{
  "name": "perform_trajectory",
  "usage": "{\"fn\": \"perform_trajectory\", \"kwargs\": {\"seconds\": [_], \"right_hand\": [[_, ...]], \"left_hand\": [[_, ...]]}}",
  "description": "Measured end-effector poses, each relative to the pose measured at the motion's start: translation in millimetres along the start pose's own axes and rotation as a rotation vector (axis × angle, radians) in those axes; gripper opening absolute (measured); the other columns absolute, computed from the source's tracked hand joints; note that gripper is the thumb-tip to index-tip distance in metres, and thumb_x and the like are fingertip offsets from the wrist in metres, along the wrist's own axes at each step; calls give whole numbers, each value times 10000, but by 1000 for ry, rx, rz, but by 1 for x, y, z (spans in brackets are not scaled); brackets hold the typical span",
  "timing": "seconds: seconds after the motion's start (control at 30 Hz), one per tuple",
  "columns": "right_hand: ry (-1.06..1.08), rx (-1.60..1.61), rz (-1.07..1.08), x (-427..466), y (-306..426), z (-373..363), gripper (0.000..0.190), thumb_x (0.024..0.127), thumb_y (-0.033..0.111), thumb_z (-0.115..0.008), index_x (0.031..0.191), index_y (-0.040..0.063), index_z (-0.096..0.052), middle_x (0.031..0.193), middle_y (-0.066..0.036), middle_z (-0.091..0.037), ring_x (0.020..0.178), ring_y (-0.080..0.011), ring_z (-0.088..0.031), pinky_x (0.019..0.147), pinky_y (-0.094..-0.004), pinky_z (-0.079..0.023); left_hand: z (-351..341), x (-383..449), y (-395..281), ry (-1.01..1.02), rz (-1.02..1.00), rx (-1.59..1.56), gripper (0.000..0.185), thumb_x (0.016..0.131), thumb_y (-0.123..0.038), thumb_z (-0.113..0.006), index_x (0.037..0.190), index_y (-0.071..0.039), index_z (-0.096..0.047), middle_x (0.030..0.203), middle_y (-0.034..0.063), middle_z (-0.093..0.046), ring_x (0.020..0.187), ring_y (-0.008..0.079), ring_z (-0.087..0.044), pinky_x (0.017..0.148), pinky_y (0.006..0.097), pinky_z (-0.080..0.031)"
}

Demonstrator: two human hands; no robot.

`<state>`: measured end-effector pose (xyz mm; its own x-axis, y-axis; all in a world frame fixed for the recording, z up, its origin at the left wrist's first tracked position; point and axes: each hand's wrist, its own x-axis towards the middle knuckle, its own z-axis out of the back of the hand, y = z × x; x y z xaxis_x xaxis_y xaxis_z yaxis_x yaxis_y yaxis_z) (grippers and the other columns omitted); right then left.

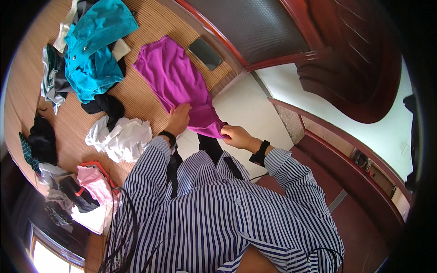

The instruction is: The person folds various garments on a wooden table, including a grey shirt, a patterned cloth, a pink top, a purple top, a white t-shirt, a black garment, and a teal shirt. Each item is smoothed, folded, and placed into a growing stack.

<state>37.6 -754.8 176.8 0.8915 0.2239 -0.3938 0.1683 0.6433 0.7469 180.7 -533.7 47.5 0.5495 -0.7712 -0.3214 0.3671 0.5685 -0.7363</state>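
A magenta garment [174, 71] lies stretched out over the woven mat in front of me, its near end reaching past the bed's edge. My left hand [179, 119] grips its left side close to the near end; some of the fingers are hidden in the fabric. At the near right corner, my right hand [237, 136] pinches the cloth between thumb and fingers. Loose wrinkles run along the garment's far part. Beside its upper right side lies a dark smartphone [205, 53], apart from both hands.
Left of the magenta garment, a teal buttoned garment [99, 51] lies on other clothes. Nearer are crumpled white cloth [124, 138], a black garment [42, 140] and a pink garment [92, 181] on a pile. The woven mat [143, 99] ends at a dark headboard [259, 27].
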Motion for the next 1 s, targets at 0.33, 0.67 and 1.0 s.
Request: {"fn": "perform_trajectory", "kwargs": {"seconds": [0.33,0.67,1.0], "right_hand": [[64,-13,96,187,27,83,194,744,127,-650,911,56,-581,770,-123,-620,712,-289,-613,621,-399,-464],[-36,-797,291,189,-32,-18,97,796,159,-523,837,97,-587,862,-57,-530,867,-237,-533,726,-397,-401],[125,-689,292,141,-72,-63,88,755,104,-542,836,71,-556,966,-97,-555,909,-264,-530,757,-386,-415]], "left_hand": [[-26,-37,36,-131,99,-75,412,798,-259,-664,1127,-18,-610,1218,153,-538,1176,320,-466,1002,418,-379],[-53,-31,39,-386,368,-264,291,743,-188,-696,988,-36,-662,1044,118,-620,1044,305,-540,909,410,-434],[-47,-77,37,-23,553,-387,345,758,-336,-729,838,-15,-633,853,139,-631,880,341,-601,778,463,-439]]}}
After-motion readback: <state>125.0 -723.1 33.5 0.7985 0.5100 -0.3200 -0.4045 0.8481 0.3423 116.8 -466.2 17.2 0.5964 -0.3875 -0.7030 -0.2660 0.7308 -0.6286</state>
